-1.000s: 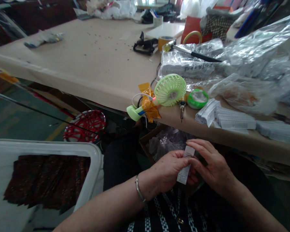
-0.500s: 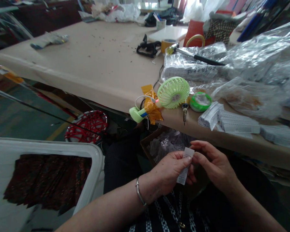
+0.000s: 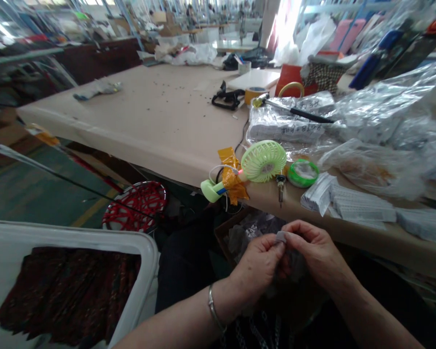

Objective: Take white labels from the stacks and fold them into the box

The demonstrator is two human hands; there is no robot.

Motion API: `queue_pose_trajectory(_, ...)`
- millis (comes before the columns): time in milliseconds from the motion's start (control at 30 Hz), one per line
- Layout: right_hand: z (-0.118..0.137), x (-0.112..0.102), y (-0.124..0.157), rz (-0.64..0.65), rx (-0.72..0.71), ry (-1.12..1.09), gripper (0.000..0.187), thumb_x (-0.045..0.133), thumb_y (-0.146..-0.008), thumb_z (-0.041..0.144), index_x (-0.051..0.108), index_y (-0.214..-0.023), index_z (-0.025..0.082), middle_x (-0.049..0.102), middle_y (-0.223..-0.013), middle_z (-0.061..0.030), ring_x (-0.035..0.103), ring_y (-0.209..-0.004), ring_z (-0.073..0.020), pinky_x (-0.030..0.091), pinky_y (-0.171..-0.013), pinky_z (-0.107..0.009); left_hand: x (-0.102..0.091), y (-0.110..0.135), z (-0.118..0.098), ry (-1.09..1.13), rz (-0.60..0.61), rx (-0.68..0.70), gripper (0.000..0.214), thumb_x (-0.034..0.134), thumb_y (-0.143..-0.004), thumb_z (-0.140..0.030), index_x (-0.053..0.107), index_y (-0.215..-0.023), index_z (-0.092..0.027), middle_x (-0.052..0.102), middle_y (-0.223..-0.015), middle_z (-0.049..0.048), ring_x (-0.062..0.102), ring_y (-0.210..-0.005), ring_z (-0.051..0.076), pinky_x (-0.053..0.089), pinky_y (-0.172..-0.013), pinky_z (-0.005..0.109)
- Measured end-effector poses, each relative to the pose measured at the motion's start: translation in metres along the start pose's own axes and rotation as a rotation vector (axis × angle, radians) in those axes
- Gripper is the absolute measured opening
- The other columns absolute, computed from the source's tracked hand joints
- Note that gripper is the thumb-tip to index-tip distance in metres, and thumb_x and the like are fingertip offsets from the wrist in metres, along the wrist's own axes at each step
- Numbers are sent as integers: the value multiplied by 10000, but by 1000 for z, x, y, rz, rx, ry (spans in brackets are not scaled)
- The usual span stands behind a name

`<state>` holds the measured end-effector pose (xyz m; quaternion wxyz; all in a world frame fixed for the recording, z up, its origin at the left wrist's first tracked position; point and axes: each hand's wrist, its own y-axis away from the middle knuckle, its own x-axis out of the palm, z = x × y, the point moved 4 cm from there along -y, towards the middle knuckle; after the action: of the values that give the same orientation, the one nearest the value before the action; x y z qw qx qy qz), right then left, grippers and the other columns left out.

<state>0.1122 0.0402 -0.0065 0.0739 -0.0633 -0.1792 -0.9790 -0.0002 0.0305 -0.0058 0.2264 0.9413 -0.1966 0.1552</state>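
Observation:
Over my lap, my left hand (image 3: 262, 259) is closed in a pinch on a small white label (image 3: 281, 236). The fingertips of my right hand (image 3: 310, 247) pinch the same label from the other side, so the two hands almost touch. Only a small end of the label shows above the fingers; the rest is hidden. Just behind the hands, below the table edge, a cardboard box (image 3: 223, 237) holds crumpled clear plastic bags (image 3: 252, 228). Stacks of printed white labels (image 3: 361, 201) lie along the table edge to the right.
A green fan (image 3: 263, 162) is taped to the table edge, with a soldering-iron-like pointed tool (image 3: 280, 189) beside it, tip overhanging. A green round tape roll (image 3: 303, 173) sits nearby. At left stands a white bin (image 3: 150, 252) with dark patterned cloth (image 3: 69, 291), near a red-laced stool (image 3: 136, 206).
The view has tilted up, showing more of the room. The label stood long and upright in my left hand; now my right fingertips pinch it too and only its end shows.

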Motion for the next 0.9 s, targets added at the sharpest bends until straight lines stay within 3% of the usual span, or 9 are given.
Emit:
queue_pose_trajectory(200, 16, -10, -17, -211, -224, 226, 186, 661, -727, 348, 609, -717, 169, 580, -647, 24, 523, -580, -96, 427, -540, -195, -16, -19, -21, -341, -156, 256, 174, 532, -817, -257, 654, -782, -138, 619, -718, 16, 533, -690, 125, 415, -658, 234)
queue_pose_trajectory(400, 25, -10, -25, -268, -312, 356, 189, 607, -768, 351, 598, -706, 173, 549, -608, 19, 499, -582, -108, 409, -549, -210, -23, -25, -46, -543, -288, 403, 143, 540, -819, -225, 666, -805, -158, 653, -739, 8, 572, -695, 124, 434, -664, 213)
queue_pose_trajectory(900, 37, -6, -26, -322, -407, 443, 155, 576, -799, 313, 585, -708, 189, 553, -576, 30, 512, -553, -112, 407, -544, -223, -23, -35, -50, -643, -279, 505, 206, 493, -866, -276, 651, -780, -176, 615, -685, -6, 539, -646, 110, 403, -627, 199)
